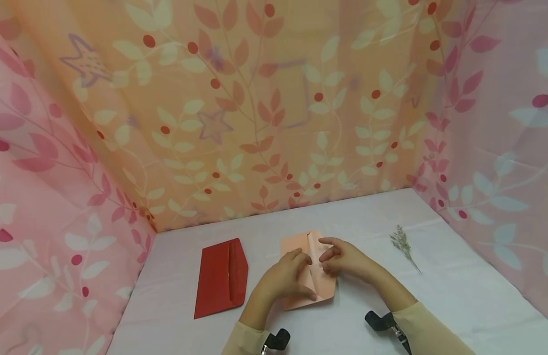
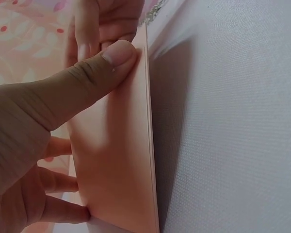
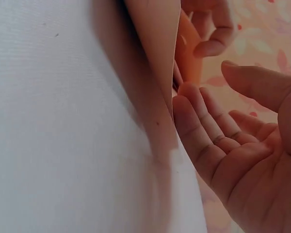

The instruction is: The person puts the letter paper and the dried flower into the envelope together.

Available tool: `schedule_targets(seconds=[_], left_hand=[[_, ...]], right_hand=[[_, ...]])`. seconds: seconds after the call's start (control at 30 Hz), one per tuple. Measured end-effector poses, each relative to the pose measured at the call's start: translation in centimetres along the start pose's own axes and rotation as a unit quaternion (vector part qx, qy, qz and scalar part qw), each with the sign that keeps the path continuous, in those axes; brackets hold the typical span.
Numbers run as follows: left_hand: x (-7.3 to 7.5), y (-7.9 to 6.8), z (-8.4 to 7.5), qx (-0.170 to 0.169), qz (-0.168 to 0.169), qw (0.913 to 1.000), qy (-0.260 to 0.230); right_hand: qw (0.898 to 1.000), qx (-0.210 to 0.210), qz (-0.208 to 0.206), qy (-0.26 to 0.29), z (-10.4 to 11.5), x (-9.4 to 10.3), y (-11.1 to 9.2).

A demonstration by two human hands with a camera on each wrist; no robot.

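A peach envelope [image 1: 299,242] lies in the middle of the white table, its flap on the right folded outward. My left hand [image 1: 284,277] spreads over it. In the left wrist view the left thumb [image 2: 119,53] presses on its face near the flap, while the other fingertips touch the far side. My right hand [image 1: 347,259] is at the flap, with fairly straight fingers. The right wrist view has those fingertips right at the edge of the envelope [image 3: 157,43], the thumb held apart. A shadow lies beneath the envelope's near edge.
To the left lies a red envelope [image 1: 214,281], its flap also open toward the right. A small dried flower sprig [image 1: 401,244] rests on the right of the white table [image 1: 345,320]. Patterned curtains [image 1: 256,123] enclose the table at the back and sides.
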State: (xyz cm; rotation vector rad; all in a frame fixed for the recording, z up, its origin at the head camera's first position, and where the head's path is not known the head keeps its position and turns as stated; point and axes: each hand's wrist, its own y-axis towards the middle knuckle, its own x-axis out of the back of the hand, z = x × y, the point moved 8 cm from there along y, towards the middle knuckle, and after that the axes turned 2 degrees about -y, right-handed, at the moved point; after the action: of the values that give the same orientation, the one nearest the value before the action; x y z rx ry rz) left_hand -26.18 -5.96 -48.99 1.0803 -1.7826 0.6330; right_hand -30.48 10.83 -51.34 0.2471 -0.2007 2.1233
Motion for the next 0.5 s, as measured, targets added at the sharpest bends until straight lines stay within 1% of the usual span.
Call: schedule_targets(seconds=[0.1, 0.17, 0.23, 0.37, 0.5], left_hand=[[0.2, 0.1, 0.1, 0.000, -0.007, 1.0000, -0.002], [0.1, 0.2, 0.2, 0.001, -0.008, 1.0000, -0.005], [0.1, 0.2, 0.2, 0.004, -0.007, 0.9999, -0.008], [-0.2, 0.2, 0.2, 0.009, -0.004, 0.9999, -0.011], [-0.1, 0.1, 0.3, 0.007, -0.008, 0.9999, -0.007]], right_hand=[[1.000, 0.013, -0.010, -0.003, 0.8, 1.0, -1.0], [0.999, 0.022, -0.021, -0.019, 1.2, 1.8, -1.7], [0.998, 0.033, -0.043, -0.044, 1.5, 2.7, -2.4], [0.989, 0.063, -0.097, -0.096, 2.0, 4.5, -3.7], [0.978, 0.097, -0.148, -0.111, 2.4, 6.0, -5.1]])
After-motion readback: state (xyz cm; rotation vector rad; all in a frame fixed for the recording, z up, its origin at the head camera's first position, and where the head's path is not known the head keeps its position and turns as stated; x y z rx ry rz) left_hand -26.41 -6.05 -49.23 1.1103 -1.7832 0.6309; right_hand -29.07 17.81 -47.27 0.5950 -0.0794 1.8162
